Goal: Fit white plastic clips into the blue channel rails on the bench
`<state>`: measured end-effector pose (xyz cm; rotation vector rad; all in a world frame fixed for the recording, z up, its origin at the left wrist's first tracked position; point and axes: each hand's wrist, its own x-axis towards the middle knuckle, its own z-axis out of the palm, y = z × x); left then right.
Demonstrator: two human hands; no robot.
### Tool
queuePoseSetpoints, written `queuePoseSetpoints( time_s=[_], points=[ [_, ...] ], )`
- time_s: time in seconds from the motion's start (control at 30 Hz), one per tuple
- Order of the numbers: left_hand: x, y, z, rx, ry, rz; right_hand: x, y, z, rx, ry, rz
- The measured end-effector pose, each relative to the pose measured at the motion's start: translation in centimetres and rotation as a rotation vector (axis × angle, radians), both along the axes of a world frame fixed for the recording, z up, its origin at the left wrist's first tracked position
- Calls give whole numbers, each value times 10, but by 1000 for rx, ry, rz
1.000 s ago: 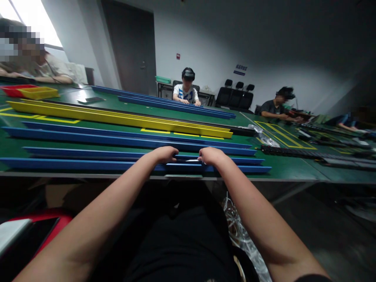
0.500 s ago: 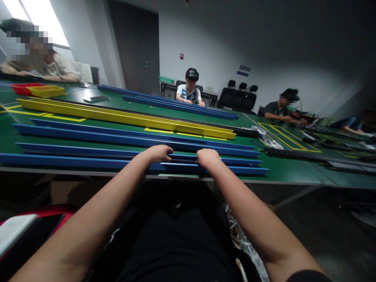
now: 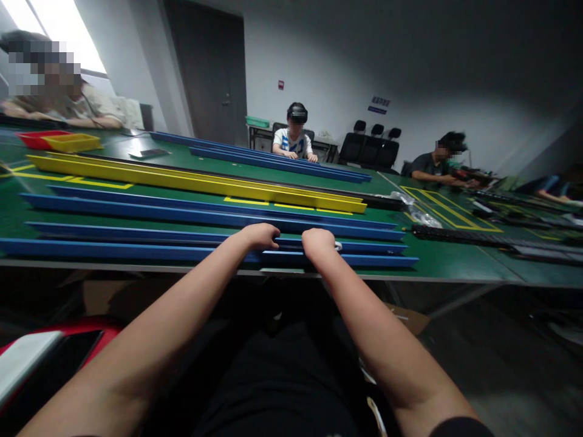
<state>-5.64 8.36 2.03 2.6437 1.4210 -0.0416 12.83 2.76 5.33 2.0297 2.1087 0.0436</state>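
Note:
A long blue channel [image 3: 113, 250] lies along the near edge of the table, its two raised walls running left to right. Over its middle, my left hand [image 3: 261, 235] is curled with the thumb and forefinger bent inward. A short gap to the right, my right hand [image 3: 318, 244] is closed in a fist over the same channel. What the fingers hold, if anything, is hidden beneath them. A small white item [image 3: 337, 246] shows at the outer side of my right hand. Just behind lies a second blue channel [image 3: 150, 210], parallel to the first.
Farther back are a yellow channel [image 3: 182, 181] and more blue channels [image 3: 273, 162]. Red [image 3: 34, 139] and yellow trays [image 3: 73, 142] stand at the left. Clear plastic wrap [image 3: 421, 213] and black strips [image 3: 460, 237] lie to the right on the green table [image 3: 449, 261]. Several people sit around it.
Both hands stay over the near blue channel. My left hand has shifted slightly right, narrowing the gap between the hands. More of the white item shows beside my right hand.

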Motion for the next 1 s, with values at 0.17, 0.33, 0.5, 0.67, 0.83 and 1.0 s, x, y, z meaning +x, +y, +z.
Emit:
queuePoseSetpoints(
  time_s=[0.17,0.33,0.5,0.67,0.83,1.0],
  points=[
    [28,1,-1,-12,-35,-59,-1,-2,3,-25,8,-4],
    [47,0,-4,35,-37,-69,0,-2,5,-23,17,-6],
    [46,-3,-7,31,-77,-18,-1,-3,4,-25,28,-17],
    [39,-6,-9,72,-94,-36,0,-4,2,-4,29,-4],
    [29,-9,-9,101,-103,-46,5,-5,5,-25,11,60],
    [-2,-6,-8,68,-96,1,10,-6,23,-50,-14,226]
  ],
)
